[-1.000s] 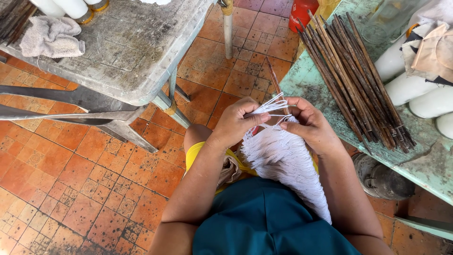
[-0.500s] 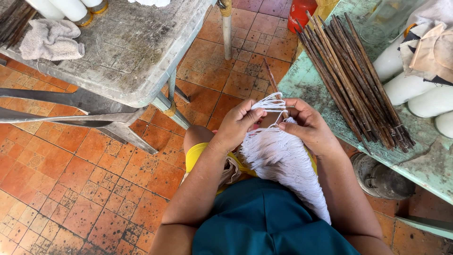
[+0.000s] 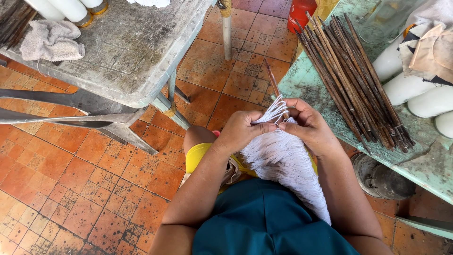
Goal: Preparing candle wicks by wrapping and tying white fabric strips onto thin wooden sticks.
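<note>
White stringy fringe [image 3: 285,163] (soft, tapering) pinched by both hands around thin stick [image 3: 274,85].

a worn grey table [image 3: 127,52] stands at upper left on an orange tiled floor [image 3: 71,189]. a crumpled grey rag [image 3: 49,40] lies on it, near white cylinders [image 3: 66,8] at its far edge. at right, a chipped green bench [image 3: 424,156] bears a bundle of dark sticks [image 3: 354,80], white candles [image 3: 420,94] and beige cloth [image 3: 434,47]. a red container [image 3: 299,13] stands on the floor beyond. a dark pot [image 3: 382,179] sits under the bench.
</note>
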